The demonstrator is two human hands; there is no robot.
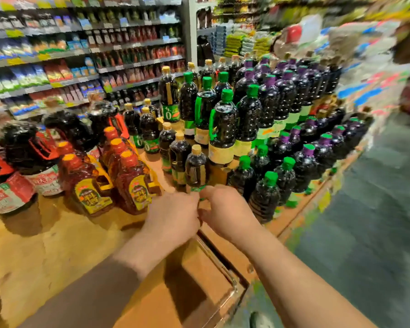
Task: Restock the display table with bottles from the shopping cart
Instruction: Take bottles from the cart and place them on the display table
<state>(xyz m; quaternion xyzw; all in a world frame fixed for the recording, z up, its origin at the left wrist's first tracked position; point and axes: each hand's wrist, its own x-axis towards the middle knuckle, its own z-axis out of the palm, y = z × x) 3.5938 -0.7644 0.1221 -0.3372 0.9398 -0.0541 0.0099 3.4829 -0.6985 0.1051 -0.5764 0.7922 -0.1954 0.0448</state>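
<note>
Both hands, left (173,215) and right (225,209), meet at the base of a dark bottle (196,169) on the table (57,245), fingers curled round it

Bare wooden tabletop (57,245) lies open at the near left, hemmed by amber yellow-labelled bottles (90,185) and packed green-capped dark bottles (265,195) right.
</note>
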